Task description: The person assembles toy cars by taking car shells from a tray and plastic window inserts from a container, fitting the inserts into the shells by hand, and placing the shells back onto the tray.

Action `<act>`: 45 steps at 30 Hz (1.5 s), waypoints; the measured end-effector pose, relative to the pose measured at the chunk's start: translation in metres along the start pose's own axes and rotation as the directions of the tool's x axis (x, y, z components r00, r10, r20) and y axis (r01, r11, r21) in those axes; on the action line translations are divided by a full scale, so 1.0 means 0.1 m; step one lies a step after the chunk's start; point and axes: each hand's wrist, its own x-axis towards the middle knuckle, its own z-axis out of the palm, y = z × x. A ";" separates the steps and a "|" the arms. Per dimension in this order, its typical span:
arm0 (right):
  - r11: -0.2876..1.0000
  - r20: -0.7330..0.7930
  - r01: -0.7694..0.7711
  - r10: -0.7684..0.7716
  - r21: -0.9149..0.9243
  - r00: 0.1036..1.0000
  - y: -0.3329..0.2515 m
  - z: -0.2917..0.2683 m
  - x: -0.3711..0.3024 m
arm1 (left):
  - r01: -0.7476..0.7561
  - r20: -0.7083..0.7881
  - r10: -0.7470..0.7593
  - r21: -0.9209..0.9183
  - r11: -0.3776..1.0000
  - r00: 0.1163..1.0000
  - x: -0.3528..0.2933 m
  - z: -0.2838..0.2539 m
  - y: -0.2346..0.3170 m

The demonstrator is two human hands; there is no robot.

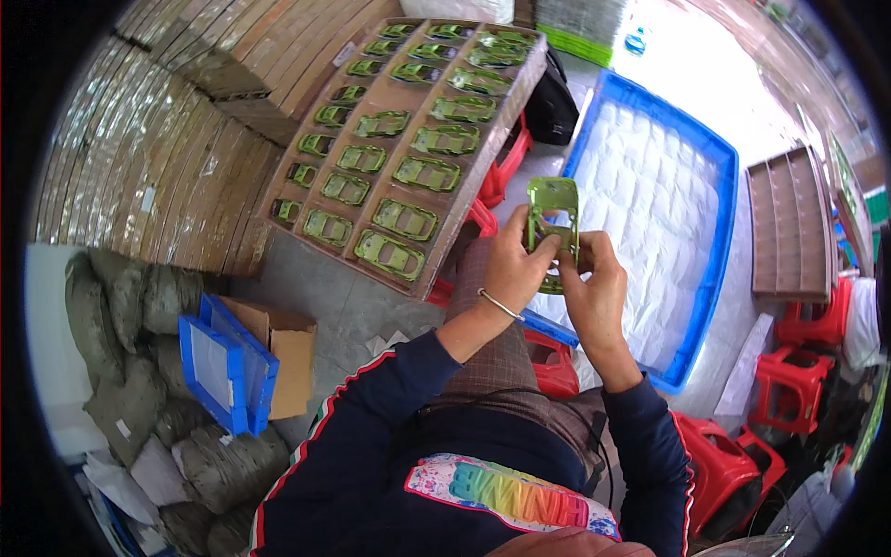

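Note:
Held upright in front of me is a green toy car body shell [554, 197], gripped by both hands over the white wrapped pieces below. My left hand [513, 266] is closed around its left side, with the thumb across its middle. From the right, my right hand [594, 290] pinches its lower part, thumb against the shell. Fingers cover part of the shell's lower half. To the left, a brown divided tray [478, 178] carries several rows of similar green car shells [427, 173].
Beneath my hands lies a blue-rimmed crate [727, 200] filled with white wrapped pieces [640, 204]. Red stools [789, 385] stand at right, near an upright brown tray [789, 223]. Stacked brown trays [139, 153], grey sacks [227, 464] and a cardboard box [292, 371] occupy the left.

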 end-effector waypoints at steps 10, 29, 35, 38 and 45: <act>1.000 0.079 0.018 -0.016 -0.020 0.997 -0.06 0.16 0.10 | 0.080 -0.057 -0.099 -0.265 0.961 0.993 0.00 -0.06 -0.16; 0.966 0.319 -0.185 0.121 0.179 0.940 -0.01 0.51 0.50 | 0.221 -0.098 -0.236 -0.143 0.965 0.967 0.83 -0.63 -0.33; 0.945 0.329 -0.254 0.177 0.209 0.928 0.41 0.22 0.55 | 0.144 -0.352 -0.202 -0.185 0.972 0.914 2.07 -1.59 -0.83; 0.912 0.292 -0.360 0.296 0.196 0.909 0.75 -0.10 0.48 | 0.214 -0.397 -0.255 -0.147 0.966 0.881 2.72 -2.00 -1.02; 0.801 0.194 -0.525 0.488 0.287 0.851 1.14 -0.66 0.42 | 0.652 -0.655 -0.314 0.365 0.664 0.687 3.38 -2.29 -1.15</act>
